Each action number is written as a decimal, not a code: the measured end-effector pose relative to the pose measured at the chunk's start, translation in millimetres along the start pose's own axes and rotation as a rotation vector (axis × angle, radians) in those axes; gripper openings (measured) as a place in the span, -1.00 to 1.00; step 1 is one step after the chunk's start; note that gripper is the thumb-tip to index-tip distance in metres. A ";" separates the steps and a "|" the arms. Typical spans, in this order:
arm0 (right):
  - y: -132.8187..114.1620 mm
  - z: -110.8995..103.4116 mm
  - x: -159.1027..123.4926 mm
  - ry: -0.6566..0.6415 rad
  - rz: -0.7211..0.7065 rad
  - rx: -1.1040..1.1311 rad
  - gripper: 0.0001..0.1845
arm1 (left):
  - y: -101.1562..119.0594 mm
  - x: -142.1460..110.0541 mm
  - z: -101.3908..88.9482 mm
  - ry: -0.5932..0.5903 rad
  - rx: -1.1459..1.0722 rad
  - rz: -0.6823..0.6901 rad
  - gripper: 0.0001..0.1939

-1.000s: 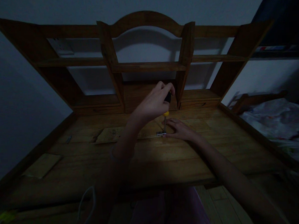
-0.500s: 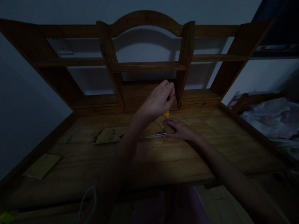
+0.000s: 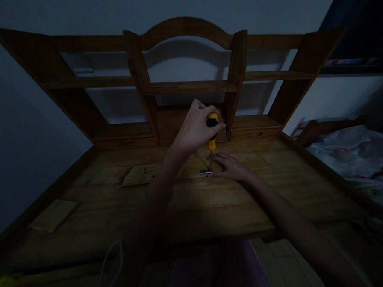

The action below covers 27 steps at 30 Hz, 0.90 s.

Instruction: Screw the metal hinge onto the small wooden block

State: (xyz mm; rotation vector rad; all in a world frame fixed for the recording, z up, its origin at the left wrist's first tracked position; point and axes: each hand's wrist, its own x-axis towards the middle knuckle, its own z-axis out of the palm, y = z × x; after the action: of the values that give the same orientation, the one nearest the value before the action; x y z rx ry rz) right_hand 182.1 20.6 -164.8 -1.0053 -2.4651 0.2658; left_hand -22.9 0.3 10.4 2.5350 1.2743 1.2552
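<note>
My left hand (image 3: 197, 126) holds a screwdriver (image 3: 212, 146) by its yellow and black handle, fingers curled over the top and thumb out along the right side. The shaft points straight down, its tip at a small silver metal piece (image 3: 206, 172), maybe a hinge, on the near edge of a thin wooden board (image 3: 144, 173). My right hand (image 3: 231, 166) lies across that board just right of the shaft, fingers on the far side and thumb close to the metal piece, gripping the board. Under the thumb the details are hidden.
The wooden desk (image 3: 195, 212) carries a shelf unit (image 3: 188, 87) along its back. At left lie a flat wooden piece (image 3: 55, 214) and a small metal item (image 3: 87, 180). A white cable (image 3: 120, 252) hangs near the front. Plastic bags (image 3: 355, 152) sit beyond the right edge.
My left hand has loosened and turned from a tight fist around the handle, so the yellow and black handle now shows. My right hand stays in place.
</note>
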 end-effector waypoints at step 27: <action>-2.4 -1.9 -0.5 0.001 0.000 0.021 -0.24 | 15.6 -1.5 -1.7 -0.133 -0.019 -0.136 -0.67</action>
State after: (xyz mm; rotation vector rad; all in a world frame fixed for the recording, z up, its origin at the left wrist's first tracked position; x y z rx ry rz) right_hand 181.9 18.5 -162.5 -0.9966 -2.4561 0.2911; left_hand -14.4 -11.6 16.2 2.4263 1.3719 1.0487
